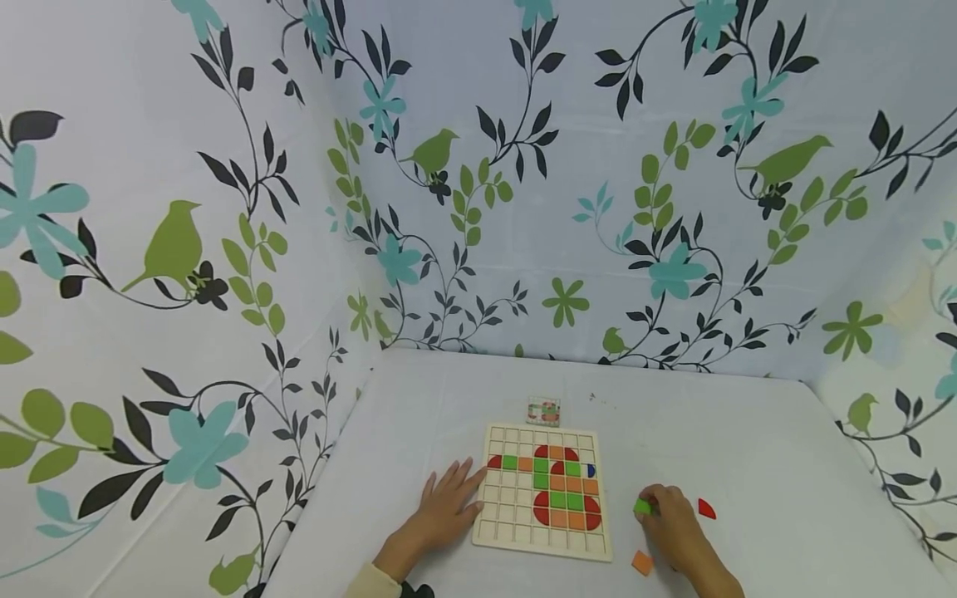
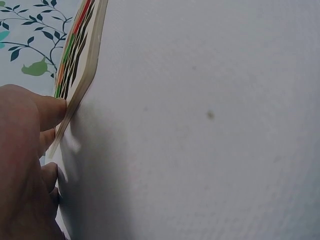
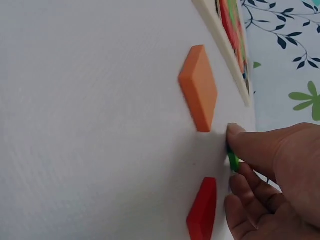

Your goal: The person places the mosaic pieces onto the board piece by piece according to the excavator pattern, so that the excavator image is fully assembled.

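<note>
A wooden grid board (image 1: 512, 531) lies flat, with red, green, orange and blue-and-white tiles set in some of its squares. My left hand (image 1: 443, 508) rests at the board's left edge, fingers spread and fairly straight; in the left wrist view the thumb (image 2: 52, 111) touches the rim. To the right of the board, my right hand (image 1: 673, 523) pinches a small green tile (image 1: 642, 506) between thumb and fingers, close to the table. Fingers partly cover this green tile (image 3: 233, 159) in the right wrist view.
An orange square tile (image 1: 642, 562) lies near the board's lower right corner. A red quarter-round tile (image 1: 706, 508) is right of my right hand. Behind the board sits a small pattern card (image 1: 543, 411). Patterned cloth walls (image 1: 523, 208) enclose the white table (image 1: 792, 490).
</note>
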`<state>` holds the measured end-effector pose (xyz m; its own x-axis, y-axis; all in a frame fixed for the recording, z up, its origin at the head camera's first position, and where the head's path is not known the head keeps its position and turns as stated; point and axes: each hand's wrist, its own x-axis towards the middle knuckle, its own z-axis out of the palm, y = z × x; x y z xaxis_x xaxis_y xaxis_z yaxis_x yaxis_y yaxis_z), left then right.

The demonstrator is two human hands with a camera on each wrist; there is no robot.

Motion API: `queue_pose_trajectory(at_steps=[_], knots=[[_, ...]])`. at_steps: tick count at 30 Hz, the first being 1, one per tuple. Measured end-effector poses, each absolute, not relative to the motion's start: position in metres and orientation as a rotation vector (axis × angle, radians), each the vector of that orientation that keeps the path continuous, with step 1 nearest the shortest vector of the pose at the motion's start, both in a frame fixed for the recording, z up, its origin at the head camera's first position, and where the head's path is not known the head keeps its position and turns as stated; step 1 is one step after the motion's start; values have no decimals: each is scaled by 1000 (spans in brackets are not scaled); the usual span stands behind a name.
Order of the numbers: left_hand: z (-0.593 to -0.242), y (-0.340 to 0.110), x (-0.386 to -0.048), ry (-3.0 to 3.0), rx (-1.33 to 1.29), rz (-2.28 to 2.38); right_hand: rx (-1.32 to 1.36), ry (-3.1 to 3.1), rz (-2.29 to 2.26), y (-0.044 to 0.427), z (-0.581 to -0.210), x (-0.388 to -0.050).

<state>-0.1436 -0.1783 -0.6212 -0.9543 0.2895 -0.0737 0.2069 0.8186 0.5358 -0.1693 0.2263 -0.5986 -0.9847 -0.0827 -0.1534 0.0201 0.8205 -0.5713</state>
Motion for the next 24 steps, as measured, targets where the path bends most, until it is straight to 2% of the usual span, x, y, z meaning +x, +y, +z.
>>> queue_pose_trajectory(at_steps=[9, 24], knots=[[-619, -177, -143, 2848, 389, 815, -114, 2919, -923, 229, -610, -185], [-621, -178, -143, 2842, 378, 808, -155, 2996, -970, 192, -610, -221]])
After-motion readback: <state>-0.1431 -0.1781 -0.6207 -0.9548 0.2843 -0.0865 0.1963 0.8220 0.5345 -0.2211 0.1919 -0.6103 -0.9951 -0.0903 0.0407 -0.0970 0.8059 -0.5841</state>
